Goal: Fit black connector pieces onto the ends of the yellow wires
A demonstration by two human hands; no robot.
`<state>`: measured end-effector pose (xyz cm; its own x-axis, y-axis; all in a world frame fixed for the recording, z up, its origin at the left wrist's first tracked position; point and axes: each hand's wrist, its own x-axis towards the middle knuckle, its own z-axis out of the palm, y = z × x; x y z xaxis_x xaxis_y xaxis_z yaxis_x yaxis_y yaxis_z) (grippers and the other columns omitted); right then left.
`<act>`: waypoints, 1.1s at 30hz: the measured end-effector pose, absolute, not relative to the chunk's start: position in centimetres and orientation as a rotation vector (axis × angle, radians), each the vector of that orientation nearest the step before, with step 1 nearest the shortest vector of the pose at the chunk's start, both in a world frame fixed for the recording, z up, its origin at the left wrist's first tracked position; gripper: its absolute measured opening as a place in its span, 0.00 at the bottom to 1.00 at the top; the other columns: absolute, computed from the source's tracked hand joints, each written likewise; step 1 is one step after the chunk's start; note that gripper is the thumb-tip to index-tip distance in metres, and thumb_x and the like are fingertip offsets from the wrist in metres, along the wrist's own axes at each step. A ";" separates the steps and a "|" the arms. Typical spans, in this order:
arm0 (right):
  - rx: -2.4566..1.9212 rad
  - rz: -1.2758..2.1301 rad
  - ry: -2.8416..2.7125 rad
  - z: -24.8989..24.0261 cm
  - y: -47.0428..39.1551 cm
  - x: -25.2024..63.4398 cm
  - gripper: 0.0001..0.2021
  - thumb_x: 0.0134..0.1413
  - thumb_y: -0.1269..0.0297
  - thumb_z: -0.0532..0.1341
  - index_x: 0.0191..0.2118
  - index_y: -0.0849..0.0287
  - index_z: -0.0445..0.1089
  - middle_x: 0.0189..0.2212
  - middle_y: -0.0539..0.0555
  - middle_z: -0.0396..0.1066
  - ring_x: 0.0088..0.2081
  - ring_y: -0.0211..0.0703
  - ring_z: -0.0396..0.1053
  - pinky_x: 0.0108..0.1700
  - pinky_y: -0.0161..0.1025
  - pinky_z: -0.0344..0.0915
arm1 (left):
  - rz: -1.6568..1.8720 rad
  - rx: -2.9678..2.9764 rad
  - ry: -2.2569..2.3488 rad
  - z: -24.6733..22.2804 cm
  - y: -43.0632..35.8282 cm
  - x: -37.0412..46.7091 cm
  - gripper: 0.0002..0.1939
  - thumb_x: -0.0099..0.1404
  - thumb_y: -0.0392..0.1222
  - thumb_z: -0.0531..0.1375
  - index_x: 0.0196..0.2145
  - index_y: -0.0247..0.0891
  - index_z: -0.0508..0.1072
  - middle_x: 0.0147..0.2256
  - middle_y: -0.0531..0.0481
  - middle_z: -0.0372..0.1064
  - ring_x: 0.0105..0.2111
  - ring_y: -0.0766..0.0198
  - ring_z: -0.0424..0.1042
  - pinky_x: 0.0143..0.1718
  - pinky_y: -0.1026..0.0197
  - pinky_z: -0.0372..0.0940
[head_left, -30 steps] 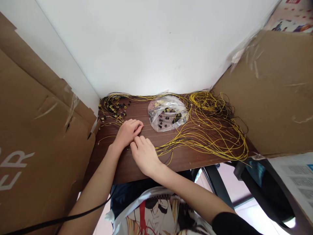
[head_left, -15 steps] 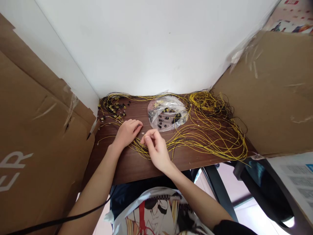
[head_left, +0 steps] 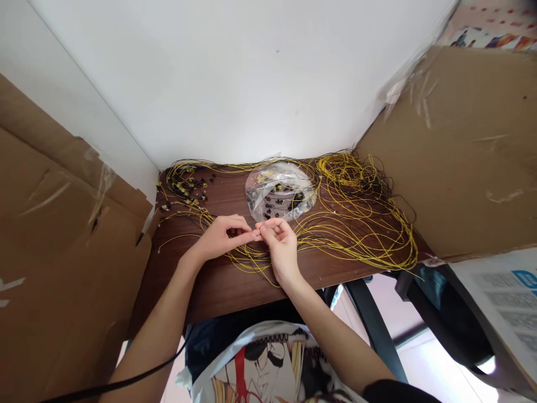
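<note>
My left hand and my right hand meet fingertip to fingertip just above the dark wooden table. Both pinch at something very small between them; it is too tiny to make out, and thin yellow wires run under the hands. A large tangle of yellow wires spreads across the right half of the table. Behind the hands lies a clear plastic bag with small black parts inside. At the back left sits a pile of wires with black and yellow connectors.
Cardboard panels stand on the left and on the right, closing in the table. A white wall rises behind it. A black chair frame shows below the table's right edge. A black cable hangs by my left arm.
My right hand has lifted off the table, moved right and back, and now meets the left hand's fingertips. The left hand rose from flat on the table. The view shifted slightly.
</note>
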<state>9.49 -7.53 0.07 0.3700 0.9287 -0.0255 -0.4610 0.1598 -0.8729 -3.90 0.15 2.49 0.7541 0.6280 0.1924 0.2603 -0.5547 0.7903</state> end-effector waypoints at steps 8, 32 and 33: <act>-1.057 0.942 -0.891 -0.2 -8.1 9.2 0.10 0.48 0.64 0.63 0.35 0.58 0.62 0.35 0.52 0.69 0.34 0.36 0.70 0.37 0.34 0.68 | 0.597 1.915 0.730 2.8 0.3 -4.6 0.13 0.59 0.46 0.60 0.25 0.35 0.77 0.24 0.50 0.68 0.26 0.66 0.65 0.29 0.64 0.60; -1.265 0.794 -1.304 0.2 -8.6 8.9 0.05 0.54 0.68 0.57 0.30 0.60 0.69 0.26 0.49 0.68 0.27 0.34 0.64 0.30 0.32 0.61 | 0.834 1.374 0.822 2.5 0.1 -4.5 0.11 0.55 0.45 0.65 0.31 0.33 0.78 0.28 0.46 0.72 0.20 0.72 0.62 0.19 0.69 0.57; -1.257 0.800 -1.287 0.2 -8.6 8.9 0.05 0.54 0.67 0.57 0.30 0.61 0.69 0.26 0.49 0.68 0.27 0.34 0.64 0.30 0.32 0.61 | 0.782 1.435 0.809 2.5 0.1 -4.5 0.11 0.56 0.45 0.65 0.31 0.34 0.78 0.27 0.47 0.72 0.19 0.73 0.59 0.18 0.69 0.55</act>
<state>8.93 -8.58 0.19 0.1783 0.9537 0.2422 0.2045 0.2048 -0.9572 -4.50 0.06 2.47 0.5239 0.8517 -0.0083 0.0214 -0.0034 0.9998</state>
